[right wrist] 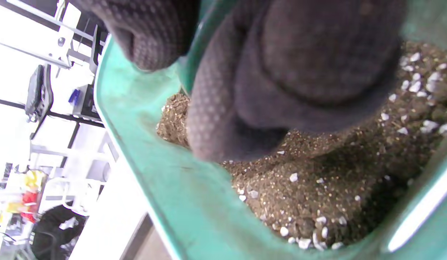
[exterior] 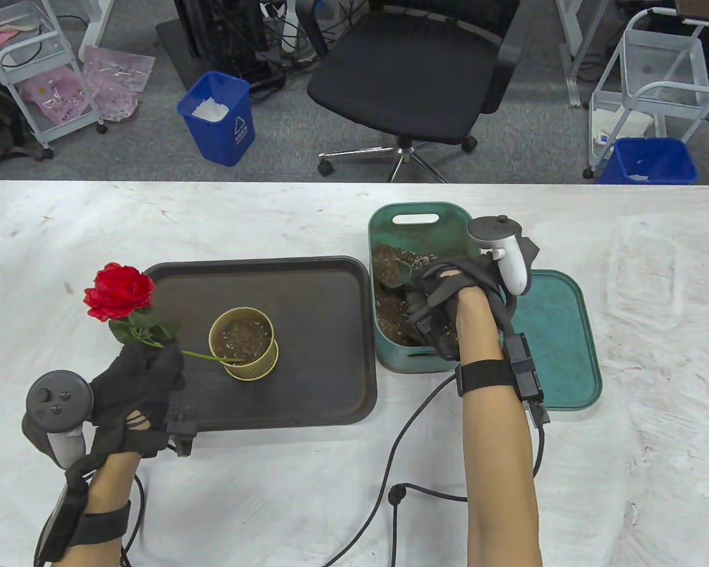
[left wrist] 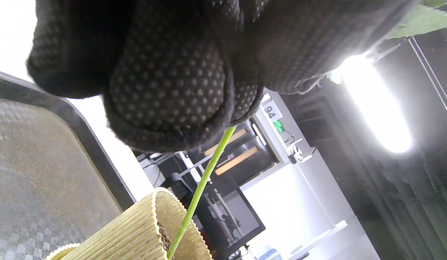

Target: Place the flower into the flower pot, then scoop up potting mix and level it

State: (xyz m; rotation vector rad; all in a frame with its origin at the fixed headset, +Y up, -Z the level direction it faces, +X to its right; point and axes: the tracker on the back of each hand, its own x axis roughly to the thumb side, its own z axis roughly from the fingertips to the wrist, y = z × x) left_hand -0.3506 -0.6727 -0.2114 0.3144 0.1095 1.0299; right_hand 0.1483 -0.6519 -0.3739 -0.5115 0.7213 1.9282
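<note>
My left hand (exterior: 133, 384) pinches the flower (exterior: 118, 291), stem in the flower pot (exterior: 243, 344); right hand (exterior: 449, 301) grips a scoop (exterior: 403, 276) (half hidden) in the potting mix (exterior: 390, 307); next, carry soil over.

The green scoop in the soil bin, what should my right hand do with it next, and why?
Probably lift the green scoop loaded and carry it to the ribbed yellow flower pot. The right hand grips it inside the green bin of potting mix, while the left hand holds the red rose's stem in the pot.
</note>
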